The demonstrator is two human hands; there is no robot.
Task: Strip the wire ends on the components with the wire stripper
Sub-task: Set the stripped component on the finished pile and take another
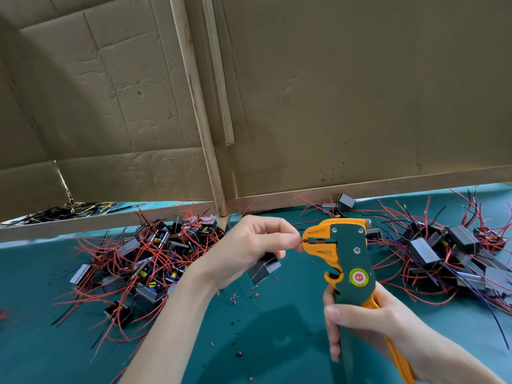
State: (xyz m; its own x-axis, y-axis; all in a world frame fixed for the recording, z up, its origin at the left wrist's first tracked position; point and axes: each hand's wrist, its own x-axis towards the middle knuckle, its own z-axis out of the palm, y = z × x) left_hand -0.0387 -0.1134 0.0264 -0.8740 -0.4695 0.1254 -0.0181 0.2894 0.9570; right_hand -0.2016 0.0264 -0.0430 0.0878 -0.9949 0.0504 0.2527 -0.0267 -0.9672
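My right hand [368, 325] grips the handles of a green and orange wire stripper [347, 261], held upright over the teal table. My left hand [249, 248] pinches a red wire end [304, 241] and holds it in the stripper's orange jaws. A grey block component [264, 268] hangs under my left palm, partly hidden by the fingers. A heap of the same components with red and black wires [144, 259] lies to the left. Another heap [448, 256] lies to the right.
Tall cardboard panels on wooden frames [332, 106] stand along the back of the teal table [263, 342]. Small red and black insulation bits [234, 299] are scattered on the table between my arms. A bundle of dark wires [63, 210] lies behind the left panel.
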